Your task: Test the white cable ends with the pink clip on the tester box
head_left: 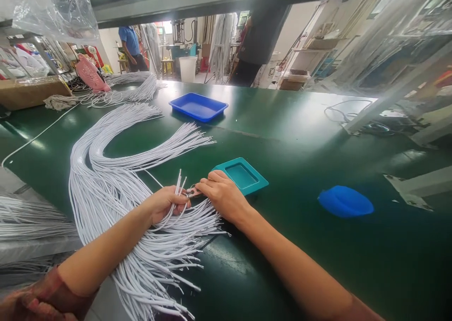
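Observation:
My left hand [171, 203] is closed on a few white wires [180, 180], whose ends stick up past the thumb. Close beside it, my right hand [222, 194] pinches a small pinkish metal piece with a rounded opening [192, 192]. That piece touches or nearly touches the left fingertips; its exact kind is too small to tell. Beneath both hands spreads a large bundle of white wires [106, 208], with bare-looking tips fanned to the right. Just behind my right hand lies a teal tray [259, 182], partly covered by the fingers.
A blue tray [199, 116] sits farther back on the green table [289, 151]. To the right lies a blue pouch-like object [345, 201], near metal frame legs [413, 184]. A pink fan-like object [91, 72] and a cardboard box [33, 92] stand back left. People stand beyond.

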Available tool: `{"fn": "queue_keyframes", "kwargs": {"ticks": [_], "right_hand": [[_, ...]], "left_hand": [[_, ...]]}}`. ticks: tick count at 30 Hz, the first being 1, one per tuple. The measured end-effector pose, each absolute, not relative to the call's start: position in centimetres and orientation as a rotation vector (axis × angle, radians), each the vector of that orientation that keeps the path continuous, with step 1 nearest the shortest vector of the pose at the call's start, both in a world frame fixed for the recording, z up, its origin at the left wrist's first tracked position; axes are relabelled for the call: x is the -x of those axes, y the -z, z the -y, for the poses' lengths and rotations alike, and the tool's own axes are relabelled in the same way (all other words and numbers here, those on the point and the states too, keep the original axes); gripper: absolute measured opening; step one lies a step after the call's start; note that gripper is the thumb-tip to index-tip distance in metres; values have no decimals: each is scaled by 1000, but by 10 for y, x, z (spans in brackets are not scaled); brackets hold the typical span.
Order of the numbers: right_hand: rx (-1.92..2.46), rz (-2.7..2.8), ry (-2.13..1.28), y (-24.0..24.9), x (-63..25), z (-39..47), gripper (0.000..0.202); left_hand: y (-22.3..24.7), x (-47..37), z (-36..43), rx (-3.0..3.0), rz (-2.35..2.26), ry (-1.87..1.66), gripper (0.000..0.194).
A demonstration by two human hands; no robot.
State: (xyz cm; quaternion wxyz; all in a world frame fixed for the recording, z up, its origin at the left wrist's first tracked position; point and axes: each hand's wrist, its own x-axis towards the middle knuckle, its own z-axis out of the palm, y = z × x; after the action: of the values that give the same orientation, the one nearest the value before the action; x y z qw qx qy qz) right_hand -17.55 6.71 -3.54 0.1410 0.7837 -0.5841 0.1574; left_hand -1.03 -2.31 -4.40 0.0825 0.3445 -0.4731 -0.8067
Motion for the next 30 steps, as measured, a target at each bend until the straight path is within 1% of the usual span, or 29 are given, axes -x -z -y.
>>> {"fn": "queue_keyframes", "kwargs": {"ticks": [4, 8, 10, 17, 20, 23, 27, 30], "right_hand": [[-2277, 1718, -419, 26, 182, -70, 15], [-1874, 1987, -426, 26, 190, -71, 36], [-1745, 2081, -405, 30, 192, -70, 39], [-1733, 2149, -416, 37, 193, -68, 39], [-1723, 2155, -479, 35, 195, -67, 37], [-1761, 2135, -679, 30, 193, -67, 31], [-1876, 2108, -1251, 14, 181, -70, 18], [-1933, 2227, -1637, 5, 167, -75, 12]], "left_hand": [[45, 11, 23, -1040, 1381, 2402, 18], [45, 10, 23, -1072, 1363, 2376, 22], [44, 9, 22, -1082, 1365, 2368, 22], [40, 4, 23, -1042, 1396, 2322, 24], [37, 0, 25, -995, 1396, 2315, 27], [31, -2, 25, -884, 1450, 2317, 28], [26, -1, 22, -781, 1630, 2278, 20], [25, 0, 16, -709, 1775, 2206, 20]]}}
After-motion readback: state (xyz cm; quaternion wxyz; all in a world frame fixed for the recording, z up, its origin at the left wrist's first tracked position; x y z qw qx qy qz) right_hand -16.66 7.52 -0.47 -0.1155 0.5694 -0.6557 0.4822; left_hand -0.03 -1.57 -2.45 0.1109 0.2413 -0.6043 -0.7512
